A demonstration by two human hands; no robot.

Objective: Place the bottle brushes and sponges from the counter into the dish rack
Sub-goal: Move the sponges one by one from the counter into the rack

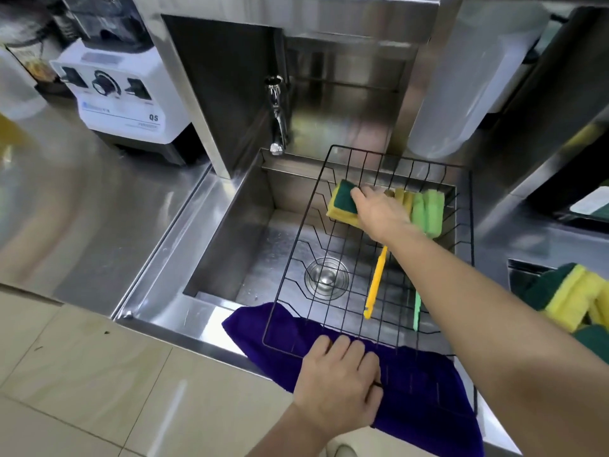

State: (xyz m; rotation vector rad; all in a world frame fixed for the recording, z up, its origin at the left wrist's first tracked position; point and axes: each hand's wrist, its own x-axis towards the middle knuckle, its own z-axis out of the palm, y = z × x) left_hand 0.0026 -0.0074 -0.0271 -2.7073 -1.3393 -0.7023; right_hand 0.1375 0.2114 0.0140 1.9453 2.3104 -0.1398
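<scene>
A black wire dish rack point(298, 255) lies over the sink, its near edge on a purple cloth. My right hand point(379, 214) reaches into its far end and grips a yellow sponge with a green scouring face point(342, 202). Just right of it, a yellow brush head point(403, 199) and a green brush head point(430, 212) lie in the rack. Their yellow handle point(375, 285) and green handle point(417, 311) run toward me. My left hand point(339, 380) holds the rack's near rim. More yellow-and-green sponges point(570, 295) are piled on the counter at right.
The steel sink point(237, 235) has a round drain point(326, 278) and a chrome tap point(276, 120) at the back. A white blender base point(122, 97) stands on the left counter. The purple cloth point(421, 390) drapes over the front edge. A translucent container point(461, 77) stands behind the rack.
</scene>
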